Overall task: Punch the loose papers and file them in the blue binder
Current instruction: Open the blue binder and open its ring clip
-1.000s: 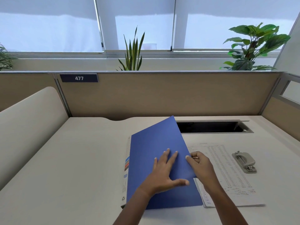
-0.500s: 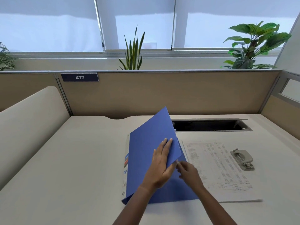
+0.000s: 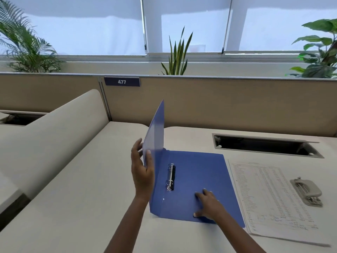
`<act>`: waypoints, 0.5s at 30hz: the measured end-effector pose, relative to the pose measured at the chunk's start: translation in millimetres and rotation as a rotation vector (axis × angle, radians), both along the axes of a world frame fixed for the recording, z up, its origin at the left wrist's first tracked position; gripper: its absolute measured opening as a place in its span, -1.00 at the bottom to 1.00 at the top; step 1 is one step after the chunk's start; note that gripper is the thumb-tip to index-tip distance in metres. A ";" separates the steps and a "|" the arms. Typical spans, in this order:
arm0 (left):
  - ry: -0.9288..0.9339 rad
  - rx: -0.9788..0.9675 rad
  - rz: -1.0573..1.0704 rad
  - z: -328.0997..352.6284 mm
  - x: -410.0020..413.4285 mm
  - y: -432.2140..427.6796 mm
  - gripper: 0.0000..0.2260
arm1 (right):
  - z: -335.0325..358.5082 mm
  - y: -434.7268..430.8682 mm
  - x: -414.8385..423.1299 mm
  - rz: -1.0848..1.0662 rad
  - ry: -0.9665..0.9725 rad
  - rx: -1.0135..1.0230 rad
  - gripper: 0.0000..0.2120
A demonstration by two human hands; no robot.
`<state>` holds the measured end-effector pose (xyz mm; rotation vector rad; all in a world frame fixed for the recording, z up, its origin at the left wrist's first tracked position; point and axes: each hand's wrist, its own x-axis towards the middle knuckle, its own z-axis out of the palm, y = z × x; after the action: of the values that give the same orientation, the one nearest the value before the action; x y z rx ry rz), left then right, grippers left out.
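Two hands, apart now: the left hand [image 3: 142, 172] has swung the blue binder [image 3: 200, 170] cover [image 3: 155, 132] from half-raised to upright and pinches its edge, while the right hand [image 3: 207, 205] presses flat on the opened back. Inside is a ring clip [image 3: 171, 177] — the loose papers [image 3: 264, 194] lie just beside it on the tabletop [image 3: 91, 198].

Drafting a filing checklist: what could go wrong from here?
The raised front cover of the blue plastic binder is held only by the left hand's grip; released, it may flop onto the metal ring clasp. The grey hole punch sits on the printed white paper stack, so pulling sheets out could drag it along.
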<state>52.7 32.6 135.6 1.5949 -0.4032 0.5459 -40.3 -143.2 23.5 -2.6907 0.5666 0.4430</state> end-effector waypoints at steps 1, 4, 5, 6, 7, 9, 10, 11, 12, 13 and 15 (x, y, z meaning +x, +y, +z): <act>0.015 -0.018 0.109 0.4 6.1 7.3 -0.65 | 0.2 0.3 0.8 -0.006 -0.001 0.007 -0.24; 0.083 -0.063 0.371 -2.0 22.9 29.4 -0.55 | 0.0 0.6 1.5 -0.018 -0.008 0.021 -0.23; 0.110 -0.078 0.430 -4.2 27.7 36.8 -0.50 | -0.4 0.5 1.3 -0.020 -0.013 0.021 -0.23; 0.138 -0.083 0.487 -7.3 32.5 44.7 -0.44 | -0.7 0.5 1.1 -0.021 -0.019 0.020 -0.24; 0.167 -0.073 0.546 -11.3 37.4 53.0 -0.39 | -0.7 0.5 0.7 -0.022 -0.023 0.020 -0.24; 0.241 0.006 0.674 -21.2 47.2 69.8 -0.31 | -0.2 0.8 0.1 -0.026 -0.031 0.025 -0.24; 0.286 0.090 0.737 -26.5 51.4 77.1 -0.29 | 0.1 0.8 0.0 -0.028 -0.035 0.027 -0.25; 0.319 0.211 0.785 -31.9 54.5 82.8 -0.29 | 0.3 0.9 -0.1 -0.030 -0.038 0.028 -0.25; 0.322 0.356 0.807 -37.8 56.7 86.5 -0.30 | 0.2 0.8 0.0 -0.032 -0.040 0.028 -0.25; 0.297 0.506 0.798 -44.4 58.2 88.1 -0.32 | 0.0 0.9 0.1 -0.035 -0.042 0.030 -0.25; 0.244 0.775 0.691 -58.0 59.1 85.7 -0.37 | -0.8 0.7 0.2 -0.044 -0.042 0.035 -0.26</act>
<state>111.8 118.3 77.6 2.5439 0.1784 0.7468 -40.2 -142.5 22.7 -2.6423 0.5998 0.3795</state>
